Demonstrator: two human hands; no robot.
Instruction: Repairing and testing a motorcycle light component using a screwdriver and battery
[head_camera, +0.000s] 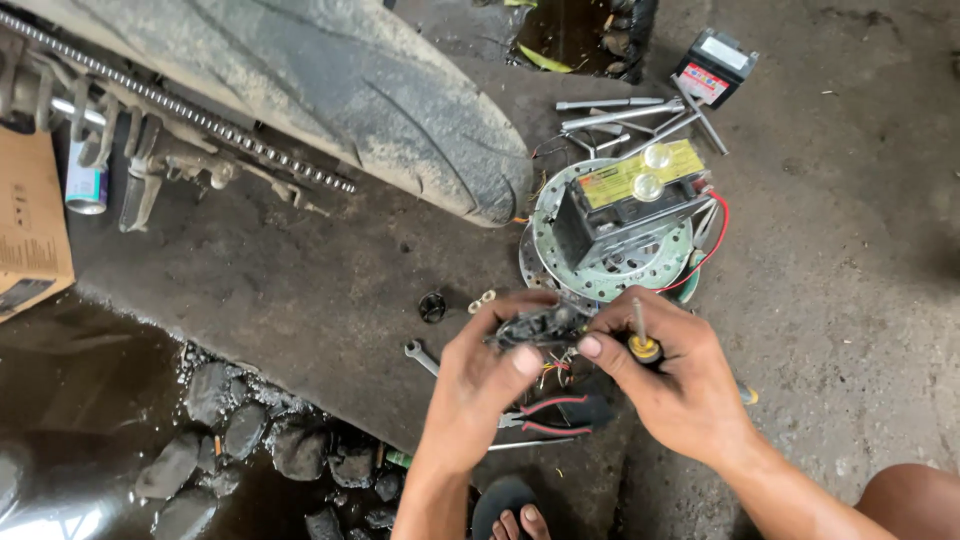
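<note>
My left hand (480, 380) grips a small black electrical part (535, 327) with coloured wires hanging under it. My right hand (675, 375) pinches the same part with thumb and forefinger and also holds a screwdriver (641, 340) with a yellow and black handle, its shaft pointing up. Both hands hover low over the concrete floor, just in front of a stack of brake discs (610, 275).
A dusty motorcycle tyre (400, 100) and drive chain (200, 115) fill the upper left. A battery box with two bulbs (630, 195) rests on the discs. Red-handled pliers (550, 412), a spanner (420, 355), metal rods (625, 115), a cardboard box (30, 230), wet stones (250, 430).
</note>
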